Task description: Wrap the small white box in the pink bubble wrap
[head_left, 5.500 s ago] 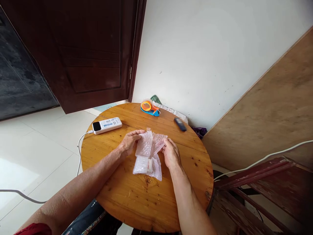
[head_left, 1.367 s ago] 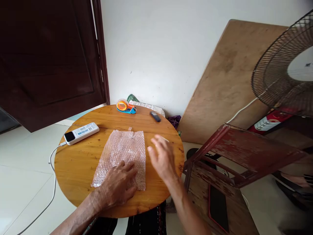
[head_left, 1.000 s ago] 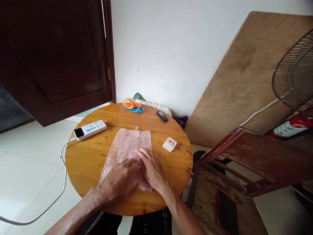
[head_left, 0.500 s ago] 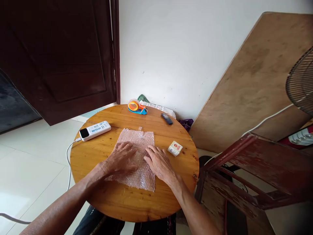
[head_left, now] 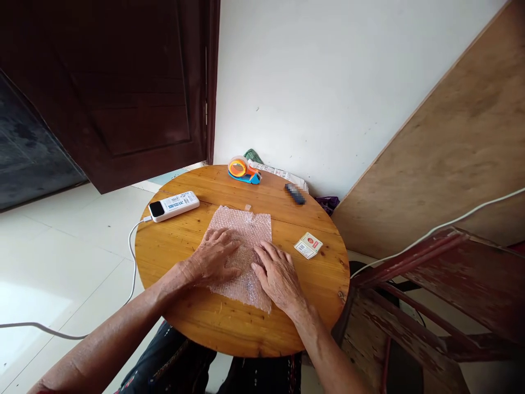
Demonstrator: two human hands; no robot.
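Observation:
A sheet of bubble wrap [head_left: 246, 243] lies flat on the round wooden table [head_left: 184, 323]. My left hand [head_left: 215, 256] rests palm down on its left part, fingers spread. On its right edge lies my right hand [head_left: 279, 273], also palm down with the fingers a little apart. Neither hand grips anything. A small piece of clear tape [head_left: 248, 207] shows at the wrap's far edge. To the right of my right hand is a small cream and red box [head_left: 308, 245].
An orange and blue tape dispenser [head_left: 244, 169] stands at the table's far edge, with a dark, blurred object [head_left: 295, 193] to its right. A white device [head_left: 174, 206] with a cable lies at the left. A reddish wooden chair [head_left: 414, 284] stands at the right.
The view has shifted, so the table and everything on it appear farther right and slightly higher. Both hands remain on the bubble wrap, in nearly the same places.

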